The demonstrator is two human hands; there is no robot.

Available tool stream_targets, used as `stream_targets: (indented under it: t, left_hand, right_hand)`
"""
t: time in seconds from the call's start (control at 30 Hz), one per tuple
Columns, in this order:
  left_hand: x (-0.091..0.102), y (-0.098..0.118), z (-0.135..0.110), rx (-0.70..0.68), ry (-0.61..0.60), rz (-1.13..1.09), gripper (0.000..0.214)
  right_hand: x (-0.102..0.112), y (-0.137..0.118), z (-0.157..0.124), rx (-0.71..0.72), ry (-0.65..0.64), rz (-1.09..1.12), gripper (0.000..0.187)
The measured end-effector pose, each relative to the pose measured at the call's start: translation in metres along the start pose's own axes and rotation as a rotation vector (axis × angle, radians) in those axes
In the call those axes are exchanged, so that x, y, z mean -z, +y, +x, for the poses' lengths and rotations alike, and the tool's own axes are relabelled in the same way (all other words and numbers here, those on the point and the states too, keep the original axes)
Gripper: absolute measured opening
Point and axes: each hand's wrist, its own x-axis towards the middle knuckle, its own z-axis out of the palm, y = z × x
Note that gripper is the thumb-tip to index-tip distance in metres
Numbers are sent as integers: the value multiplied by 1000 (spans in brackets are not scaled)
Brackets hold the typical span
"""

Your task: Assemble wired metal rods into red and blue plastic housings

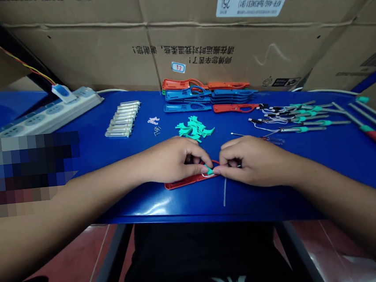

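A red lighter casing half [185, 182] lies on the blue table in front of me, its looped end partly hidden by my fingers. In it is a small green trigger [210, 171], with a white wire beside it. My left hand [179, 159] is closed, thumb and index finger pinching at the trigger. From the other side, my right hand [253, 161] is closed too, its thumb tip by the trigger and its fingers at the casing's looped end; their exact grip is partly hidden. Just beyond my hands is a pile of green triggers [194, 128].
Clear gas tubes [122, 120] line up at left, near small white parts [153, 120] and metal pins [157, 130]. Orange, blue and red casings [186, 94] stack behind. Metal rods with wires [302, 121] lie right. A power strip [42, 113] and cardboard box [105, 42] border the table.
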Motion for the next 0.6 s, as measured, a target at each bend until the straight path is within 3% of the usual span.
stream_targets:
  t: [0.17,0.33,0.43,0.6]
  left_hand:
    - [16,-4,-4,41,-108,-85,36]
    - [24,-1,-6,156,-153,-3,19]
    - [21,2,-5,237,-153,65,19]
    - [18,2,-3,216,-163,159,11]
  right_hand:
    - [-6,-2,3,-68,36,66,11]
    - [-5,-9,2,-63,11,61,14]
    - [-7,-15,5,-73,10,64,15]
    - [-15,-24,9,-132,56,85,14]
